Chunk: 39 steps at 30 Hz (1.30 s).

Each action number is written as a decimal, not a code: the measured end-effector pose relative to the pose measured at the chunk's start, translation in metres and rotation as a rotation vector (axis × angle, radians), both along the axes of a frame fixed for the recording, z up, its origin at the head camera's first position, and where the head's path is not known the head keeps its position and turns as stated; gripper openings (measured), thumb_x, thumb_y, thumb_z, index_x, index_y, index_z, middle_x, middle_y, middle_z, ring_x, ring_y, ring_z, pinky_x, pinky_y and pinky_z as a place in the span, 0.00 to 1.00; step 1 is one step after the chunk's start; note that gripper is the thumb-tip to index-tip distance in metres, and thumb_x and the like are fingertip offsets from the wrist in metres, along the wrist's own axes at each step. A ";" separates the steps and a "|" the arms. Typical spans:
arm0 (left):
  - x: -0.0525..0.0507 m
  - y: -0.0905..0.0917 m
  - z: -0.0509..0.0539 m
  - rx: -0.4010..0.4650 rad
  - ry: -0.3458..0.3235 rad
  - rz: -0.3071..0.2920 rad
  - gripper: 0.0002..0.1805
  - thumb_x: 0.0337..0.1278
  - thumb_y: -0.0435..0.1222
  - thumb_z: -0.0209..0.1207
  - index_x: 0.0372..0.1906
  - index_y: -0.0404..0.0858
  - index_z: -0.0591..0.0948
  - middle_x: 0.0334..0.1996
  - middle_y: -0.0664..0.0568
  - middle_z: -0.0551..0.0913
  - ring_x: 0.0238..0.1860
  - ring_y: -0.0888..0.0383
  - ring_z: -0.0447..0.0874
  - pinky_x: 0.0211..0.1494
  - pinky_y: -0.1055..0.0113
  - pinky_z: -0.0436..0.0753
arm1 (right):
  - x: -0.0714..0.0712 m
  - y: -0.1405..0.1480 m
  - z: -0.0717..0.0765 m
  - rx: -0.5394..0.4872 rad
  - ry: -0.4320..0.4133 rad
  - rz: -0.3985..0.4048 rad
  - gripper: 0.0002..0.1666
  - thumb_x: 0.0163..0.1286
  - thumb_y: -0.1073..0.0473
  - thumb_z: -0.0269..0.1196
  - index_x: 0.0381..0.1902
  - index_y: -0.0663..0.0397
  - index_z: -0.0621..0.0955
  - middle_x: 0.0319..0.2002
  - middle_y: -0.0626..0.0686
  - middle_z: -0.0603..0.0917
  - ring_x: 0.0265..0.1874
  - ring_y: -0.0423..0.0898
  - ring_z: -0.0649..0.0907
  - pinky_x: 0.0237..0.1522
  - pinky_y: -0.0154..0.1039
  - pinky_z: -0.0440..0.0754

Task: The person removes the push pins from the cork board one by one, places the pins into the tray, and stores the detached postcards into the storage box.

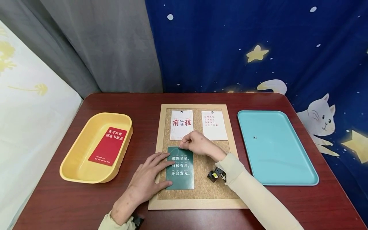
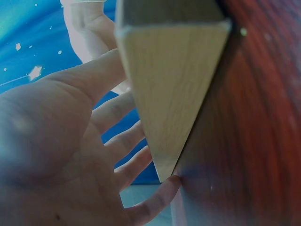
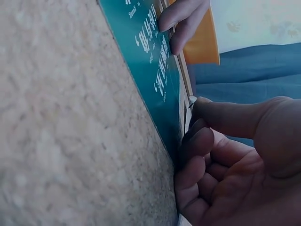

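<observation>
Over cork (image 1: 208, 190), left hand (image 1: 146, 177) splays, right hand (image 1: 198, 143) pinches a pin (image 3: 192, 100).

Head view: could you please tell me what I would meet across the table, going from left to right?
Yellow tub → left hand → green card → white card with small red text → turquoise tray.
</observation>
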<state>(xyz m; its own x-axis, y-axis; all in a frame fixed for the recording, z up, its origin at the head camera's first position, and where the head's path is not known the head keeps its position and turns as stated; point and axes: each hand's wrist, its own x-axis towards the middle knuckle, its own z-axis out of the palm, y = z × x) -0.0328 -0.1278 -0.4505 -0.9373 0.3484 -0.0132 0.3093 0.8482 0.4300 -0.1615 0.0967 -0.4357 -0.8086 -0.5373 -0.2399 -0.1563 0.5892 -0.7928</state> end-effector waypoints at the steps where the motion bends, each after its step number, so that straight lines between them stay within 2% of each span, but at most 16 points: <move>1: 0.000 0.000 0.000 0.001 -0.001 0.000 0.36 0.52 0.53 0.76 0.68 0.58 0.80 0.78 0.57 0.69 0.80 0.49 0.62 0.59 0.43 0.79 | 0.000 0.000 0.000 -0.004 0.003 0.001 0.09 0.75 0.59 0.65 0.39 0.54 0.91 0.31 0.50 0.90 0.29 0.39 0.80 0.39 0.34 0.78; 8: 0.001 -0.001 0.000 0.002 0.008 0.000 0.36 0.52 0.53 0.76 0.68 0.58 0.80 0.78 0.57 0.70 0.80 0.49 0.62 0.59 0.42 0.79 | 0.001 0.004 -0.004 -0.048 0.027 0.020 0.10 0.76 0.60 0.63 0.42 0.56 0.91 0.34 0.52 0.91 0.29 0.38 0.81 0.39 0.33 0.78; 20: 0.000 -0.001 0.000 0.009 0.005 -0.003 0.36 0.52 0.53 0.76 0.68 0.58 0.80 0.78 0.57 0.69 0.80 0.49 0.61 0.59 0.42 0.79 | 0.002 0.007 -0.002 -0.107 0.091 0.013 0.10 0.77 0.60 0.62 0.41 0.57 0.90 0.34 0.55 0.90 0.28 0.38 0.79 0.38 0.33 0.78; 27: 0.001 -0.001 0.001 0.009 -0.003 -0.001 0.36 0.52 0.53 0.76 0.68 0.58 0.80 0.78 0.57 0.69 0.80 0.49 0.61 0.60 0.41 0.79 | 0.003 0.010 0.001 -0.097 0.114 -0.027 0.09 0.76 0.58 0.63 0.39 0.52 0.90 0.35 0.52 0.89 0.29 0.38 0.80 0.39 0.33 0.79; 39: 0.000 0.001 0.002 -0.001 -0.011 0.009 0.36 0.51 0.53 0.77 0.67 0.57 0.81 0.77 0.56 0.70 0.80 0.49 0.62 0.62 0.38 0.79 | 0.003 0.027 0.009 -0.104 0.143 -0.103 0.08 0.76 0.61 0.63 0.41 0.55 0.89 0.35 0.50 0.86 0.30 0.41 0.79 0.36 0.35 0.79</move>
